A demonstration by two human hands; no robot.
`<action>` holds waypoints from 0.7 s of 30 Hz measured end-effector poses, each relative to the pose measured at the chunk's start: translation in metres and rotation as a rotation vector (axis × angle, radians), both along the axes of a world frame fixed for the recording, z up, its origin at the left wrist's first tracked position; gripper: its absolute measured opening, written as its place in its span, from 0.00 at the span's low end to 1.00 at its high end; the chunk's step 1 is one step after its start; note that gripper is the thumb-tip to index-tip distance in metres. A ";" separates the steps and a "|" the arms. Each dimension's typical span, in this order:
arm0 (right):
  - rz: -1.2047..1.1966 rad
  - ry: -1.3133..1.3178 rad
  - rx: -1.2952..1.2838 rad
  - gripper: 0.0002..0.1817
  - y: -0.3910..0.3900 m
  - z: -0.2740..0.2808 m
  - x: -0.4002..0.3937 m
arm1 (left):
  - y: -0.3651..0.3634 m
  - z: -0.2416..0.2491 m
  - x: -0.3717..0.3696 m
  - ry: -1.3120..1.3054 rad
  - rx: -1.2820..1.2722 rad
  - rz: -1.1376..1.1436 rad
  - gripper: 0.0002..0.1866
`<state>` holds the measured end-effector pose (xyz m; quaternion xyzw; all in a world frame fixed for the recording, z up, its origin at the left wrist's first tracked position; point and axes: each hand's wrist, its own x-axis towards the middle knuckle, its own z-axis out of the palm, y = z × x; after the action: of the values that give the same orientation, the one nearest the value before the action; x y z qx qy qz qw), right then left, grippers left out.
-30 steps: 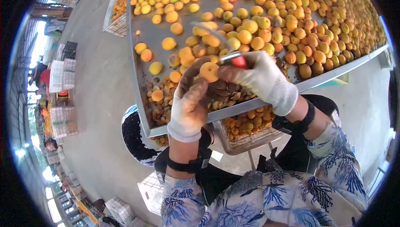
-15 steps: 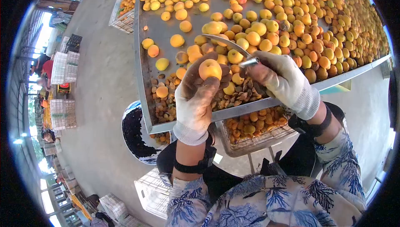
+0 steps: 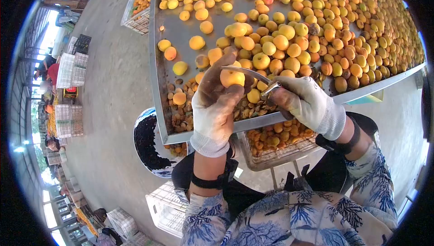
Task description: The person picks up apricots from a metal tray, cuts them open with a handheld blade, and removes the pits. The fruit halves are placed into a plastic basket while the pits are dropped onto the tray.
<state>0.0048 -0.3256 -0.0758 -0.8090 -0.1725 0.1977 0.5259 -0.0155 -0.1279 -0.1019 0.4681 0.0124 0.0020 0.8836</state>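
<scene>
My left hand [image 3: 212, 106], in a stained white glove, holds an apricot [image 3: 232, 78] between thumb and fingers above the near edge of a metal table [image 3: 181, 29]. Wrapped round the handle of a curved knife [image 3: 251, 73] is my gloved right hand [image 3: 305, 103]. The blade lies across the upper side of the held apricot, its tip reaching toward my left fingers. Loose apricots [image 3: 287, 31] cover much of the tabletop beyond both hands. Under and beside my hands, pits and scraps [image 3: 183, 117] are heaped along the near rim.
Below the table edge sits a crate of apricot halves [image 3: 275, 140]. A round tub [image 3: 151, 149] with dark contents stands on the floor to the left, near a white crate [image 3: 167, 207]. Another crate of fruit [image 3: 138, 9] is beside the table. Stacked crates [image 3: 72, 72] and people line the far left.
The knife has come down and left, so its blade now lies across the apricot in my left hand. My right hand has lowered, and the view has shifted slightly.
</scene>
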 end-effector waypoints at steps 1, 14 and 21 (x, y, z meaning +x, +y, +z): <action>0.000 0.001 0.000 0.17 0.001 -0.001 -0.001 | 0.000 -0.002 0.001 0.009 -0.021 0.054 0.30; -0.035 0.039 -0.068 0.15 0.030 -0.017 -0.008 | -0.007 -0.012 0.003 0.048 -0.051 0.112 0.19; -0.145 -0.397 -0.166 0.10 0.052 -0.049 -0.017 | -0.022 -0.016 0.007 0.151 0.008 0.242 0.20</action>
<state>-0.0121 -0.2731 -0.1246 -0.8828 -0.1971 0.0096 0.4262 -0.0089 -0.1502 -0.1180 0.4655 0.1353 0.0732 0.8716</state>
